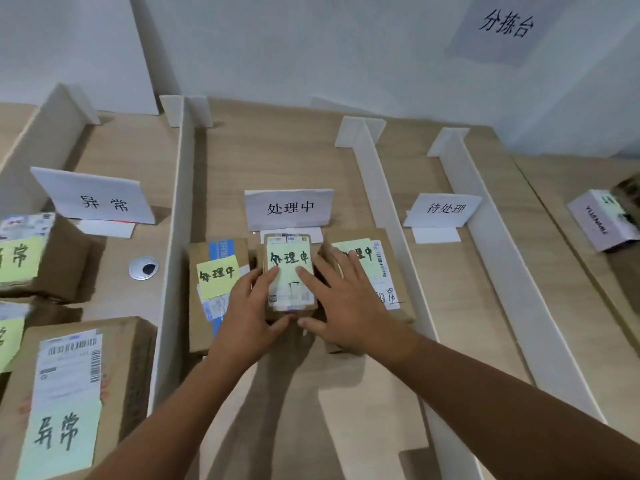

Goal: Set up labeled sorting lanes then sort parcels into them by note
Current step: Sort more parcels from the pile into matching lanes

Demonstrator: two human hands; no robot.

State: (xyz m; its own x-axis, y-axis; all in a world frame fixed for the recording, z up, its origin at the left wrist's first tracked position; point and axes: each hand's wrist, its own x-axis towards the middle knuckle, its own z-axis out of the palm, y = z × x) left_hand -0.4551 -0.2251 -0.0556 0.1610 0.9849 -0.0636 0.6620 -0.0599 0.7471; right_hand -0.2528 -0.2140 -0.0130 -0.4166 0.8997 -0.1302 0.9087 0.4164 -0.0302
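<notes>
A small brown parcel (290, 271) with a pale green note reading 处理中 sits in the middle lane, between two other parcels with the same note, one on its left (211, 271) and one on its right (377, 265). My left hand (247, 313) grips its left side, thumb at the near edge. My right hand (341, 306) holds its right side, fingers spread over the top and the neighbouring box. The lane sign 处理中 (289, 207) stands just behind.
White dividers (173, 237) (391, 216) (502, 237) split the wooden table into lanes. The left lane has sign 异常 (100, 199) and parcels with 异常 notes (65, 403) (34, 258). The right lane holds only sign 待处理 (445, 209). A white box (602, 220) lies far right.
</notes>
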